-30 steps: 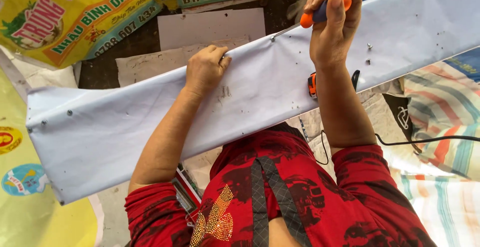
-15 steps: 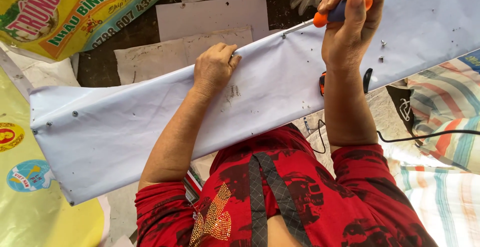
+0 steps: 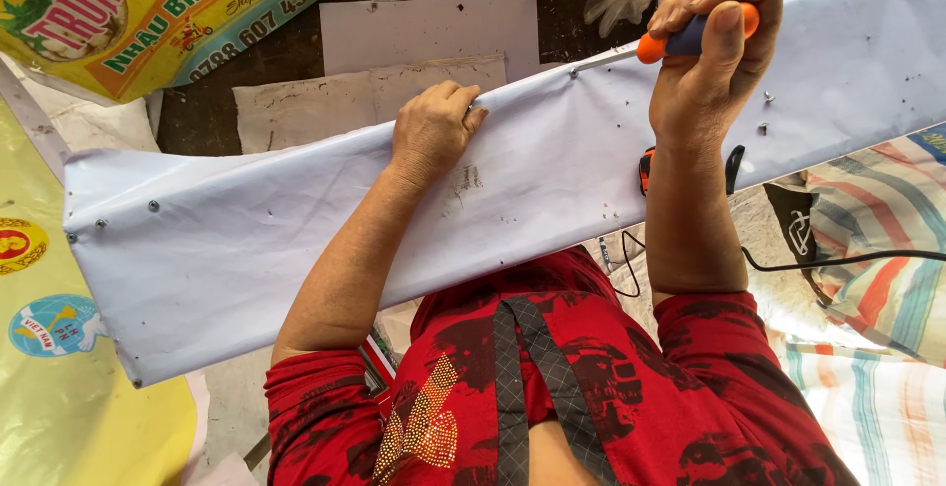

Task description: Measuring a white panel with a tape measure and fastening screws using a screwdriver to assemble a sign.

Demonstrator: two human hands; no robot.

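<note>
A glossy yellow printed vinyl banner (image 3: 44, 348) lies at the far left, and a second yellow and green printed banner (image 3: 148, 13) sits crumpled in the upper left corner. A long pale blue vinyl-covered panel (image 3: 246, 240) stretches from lower left to upper right across the person's lap, small metal screws (image 3: 153, 206) dotting its left end. The left hand (image 3: 434, 129) rests knuckles up on the panel's far edge near its middle, its grip curled over that edge and pressing down on the sheet, just beside a dark smudge on the vinyl. Beyond the hand, a flat grey cardboard sheet (image 3: 429, 33) and a dirty white board (image 3: 325, 102) lie on the dark ground. Below the panel shows the person's red and black patterned shirt (image 3: 552, 387). Farther right, the right hand (image 3: 705, 72) has its grip clenched around the blue and orange handle of a screwdriver (image 3: 680, 42), thumb laid along the handle, the thin metal shaft pointing left with its tip at the panel's upper edge. An orange and black power tool (image 3: 645, 171) peeks out behind the right forearm, a black cable (image 3: 838, 261) trailing right over a striped woven tarpaulin (image 3: 877, 279).
</note>
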